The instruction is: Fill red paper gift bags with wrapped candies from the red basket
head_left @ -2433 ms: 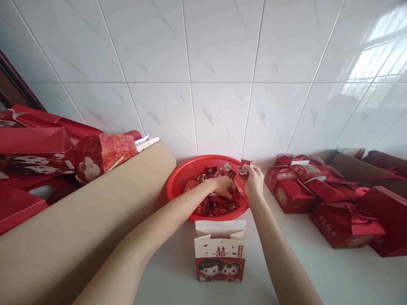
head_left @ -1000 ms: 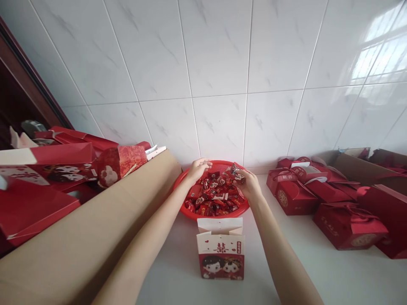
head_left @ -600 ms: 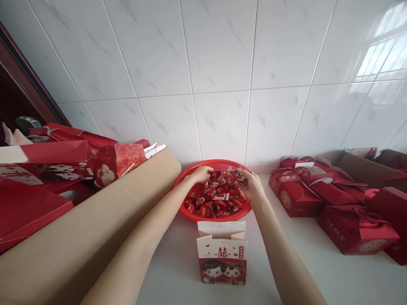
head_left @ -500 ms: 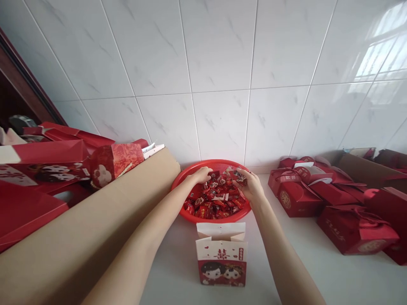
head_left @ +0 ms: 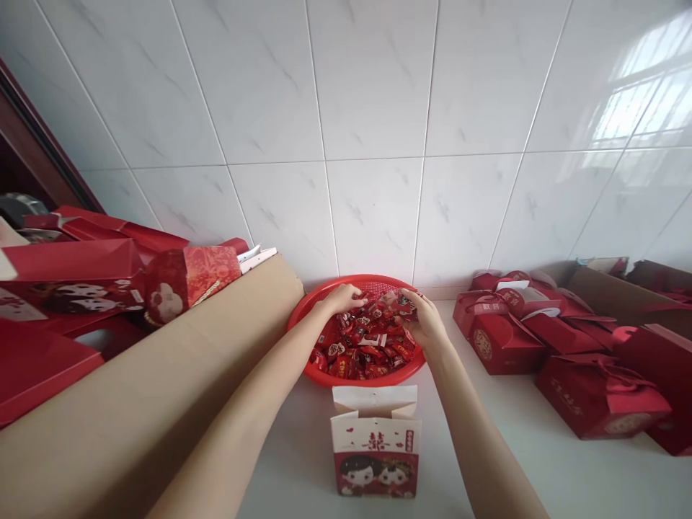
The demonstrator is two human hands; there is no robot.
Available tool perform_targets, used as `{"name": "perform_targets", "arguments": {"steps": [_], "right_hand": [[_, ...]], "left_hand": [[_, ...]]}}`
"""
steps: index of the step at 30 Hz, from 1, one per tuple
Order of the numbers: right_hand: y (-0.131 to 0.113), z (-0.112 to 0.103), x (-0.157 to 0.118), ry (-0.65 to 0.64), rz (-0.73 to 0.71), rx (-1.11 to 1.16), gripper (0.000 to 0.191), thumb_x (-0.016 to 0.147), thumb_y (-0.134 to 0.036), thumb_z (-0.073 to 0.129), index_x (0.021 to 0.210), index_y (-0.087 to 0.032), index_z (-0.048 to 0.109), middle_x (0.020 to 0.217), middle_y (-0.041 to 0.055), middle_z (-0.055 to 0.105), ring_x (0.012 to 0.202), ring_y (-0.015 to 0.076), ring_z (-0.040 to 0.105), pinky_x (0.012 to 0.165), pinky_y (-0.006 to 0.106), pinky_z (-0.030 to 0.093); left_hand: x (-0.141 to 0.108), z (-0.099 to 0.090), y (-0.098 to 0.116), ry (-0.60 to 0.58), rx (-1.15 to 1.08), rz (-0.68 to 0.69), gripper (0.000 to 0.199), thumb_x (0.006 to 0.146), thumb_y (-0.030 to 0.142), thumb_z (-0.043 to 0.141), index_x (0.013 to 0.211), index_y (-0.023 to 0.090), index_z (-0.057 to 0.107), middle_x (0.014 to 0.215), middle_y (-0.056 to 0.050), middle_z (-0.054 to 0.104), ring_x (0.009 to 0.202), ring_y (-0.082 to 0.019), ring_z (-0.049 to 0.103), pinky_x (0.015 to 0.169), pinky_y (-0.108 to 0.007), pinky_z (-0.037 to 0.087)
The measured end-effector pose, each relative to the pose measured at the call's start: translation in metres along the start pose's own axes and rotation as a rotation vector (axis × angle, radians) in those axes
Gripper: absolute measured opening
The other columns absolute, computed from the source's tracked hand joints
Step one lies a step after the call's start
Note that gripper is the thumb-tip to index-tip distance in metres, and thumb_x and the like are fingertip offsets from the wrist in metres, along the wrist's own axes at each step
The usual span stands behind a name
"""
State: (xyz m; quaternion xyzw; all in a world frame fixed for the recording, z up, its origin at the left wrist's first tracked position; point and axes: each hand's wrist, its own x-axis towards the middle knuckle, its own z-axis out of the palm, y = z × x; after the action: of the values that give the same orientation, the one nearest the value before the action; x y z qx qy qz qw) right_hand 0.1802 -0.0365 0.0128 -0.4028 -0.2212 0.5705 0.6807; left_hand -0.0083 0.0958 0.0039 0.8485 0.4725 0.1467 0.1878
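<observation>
A pale worktop (head_left: 454, 447) carries a round red basket (head_left: 378, 378), with an open white-and-red printed box (head_left: 375, 461) upright just in front of it. A long cardboard carton (head_left: 162, 382) stands at the left; at the right, dark-red boxes (head_left: 513, 353) cluster near a brown carton (head_left: 610, 290).

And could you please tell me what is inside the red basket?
The red basket holds small, mostly red wrapped packets; the left hand is over it. Whatever lies beneath the top layer, or behind the hand, is hidden.
</observation>
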Motion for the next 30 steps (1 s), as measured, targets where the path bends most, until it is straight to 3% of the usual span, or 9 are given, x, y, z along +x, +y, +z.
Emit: {"name": "perform_targets", "arguments": {"steps": [5, 8, 13, 19, 23, 26, 30], "right_hand": [[-0.001, 0.0, -0.001, -0.096, 0.032, -0.011, 0.019, 0.068, -0.031, 0.081, 0.073, -0.021, 0.065, 0.072, 0.004, 0.073, 0.07, 0.0203, 0.071, 0.058, 0.029, 0.061], [0.0, -0.001, 0.0, -0.154, 0.025, -0.015, 0.025, 0.062, -0.032, 0.087, 0.074, -0.022, 0.067, 0.077, 0.0034, 0.073, 0.072, 0.0207, 0.07, 0.059, 0.031, 0.061], [0.004, -0.003, 0.004, -0.142, 0.003, 0.026, 0.03, 0.053, -0.032, 0.09, 0.074, -0.022, 0.071, 0.088, 0.0022, 0.072, 0.078, 0.0202, 0.067, 0.061, 0.031, 0.062], [0.005, -0.005, 0.003, -0.23, -0.034, -0.014, 0.031, 0.051, -0.031, 0.09, 0.075, -0.022, 0.073, 0.092, 0.0043, 0.074, 0.091, 0.0221, 0.066, 0.068, 0.03, 0.062], [0.004, -0.005, -0.001, -0.301, -0.007, -0.074, 0.034, 0.046, -0.02, 0.092, 0.075, -0.018, 0.074, 0.078, 0.0023, 0.073, 0.072, 0.0161, 0.066, 0.057, 0.023, 0.057], [0.004, -0.005, 0.0, -0.284, -0.013, -0.083, 0.032, 0.043, -0.016, 0.091, 0.069, -0.017, 0.072, 0.067, -0.0006, 0.069, 0.058, 0.0115, 0.061, 0.048, 0.019, 0.052], [0.005, -0.005, 0.003, -0.196, -0.023, -0.05, 0.028, 0.044, -0.012, 0.087, 0.066, -0.018, 0.07, 0.066, -0.0009, 0.069, 0.059, 0.0118, 0.063, 0.048, 0.019, 0.052]], "left_hand": [[-0.013, -0.012, 0.034, 0.44, -0.307, 0.405, 0.023, 0.084, 0.017, 0.061, 0.096, 0.022, 0.079, 0.105, -0.005, 0.074, 0.1, -0.02, 0.068, 0.092, -0.034, 0.054], [-0.024, -0.008, 0.048, 0.555, -0.341, 0.567, 0.026, 0.085, 0.014, 0.06, 0.099, 0.023, 0.08, 0.11, -0.007, 0.071, 0.104, -0.019, 0.067, 0.09, -0.032, 0.056], [-0.032, 0.004, 0.053, 0.522, -0.312, 0.658, 0.036, 0.087, 0.005, 0.054, 0.101, 0.025, 0.08, 0.106, -0.006, 0.072, 0.1, -0.017, 0.069, 0.085, -0.029, 0.058], [-0.032, 0.012, 0.051, 0.423, -0.335, 0.662, 0.033, 0.09, 0.009, 0.054, 0.103, 0.025, 0.08, 0.097, -0.005, 0.075, 0.09, -0.016, 0.071, 0.077, -0.026, 0.058], [-0.035, 0.014, 0.055, 0.387, -0.347, 0.651, 0.028, 0.091, 0.015, 0.057, 0.104, 0.024, 0.08, 0.098, -0.006, 0.076, 0.089, -0.017, 0.071, 0.075, -0.028, 0.058], [-0.035, 0.012, 0.058, 0.4, -0.339, 0.601, 0.032, 0.092, 0.016, 0.055, 0.115, 0.022, 0.076, 0.101, -0.006, 0.077, 0.094, -0.018, 0.072, 0.085, -0.032, 0.058], [-0.033, 0.003, 0.05, 0.391, -0.349, 0.383, 0.037, 0.09, 0.02, 0.056, 0.124, 0.018, 0.07, 0.11, -0.007, 0.077, 0.102, -0.021, 0.071, 0.096, -0.036, 0.056]]}}
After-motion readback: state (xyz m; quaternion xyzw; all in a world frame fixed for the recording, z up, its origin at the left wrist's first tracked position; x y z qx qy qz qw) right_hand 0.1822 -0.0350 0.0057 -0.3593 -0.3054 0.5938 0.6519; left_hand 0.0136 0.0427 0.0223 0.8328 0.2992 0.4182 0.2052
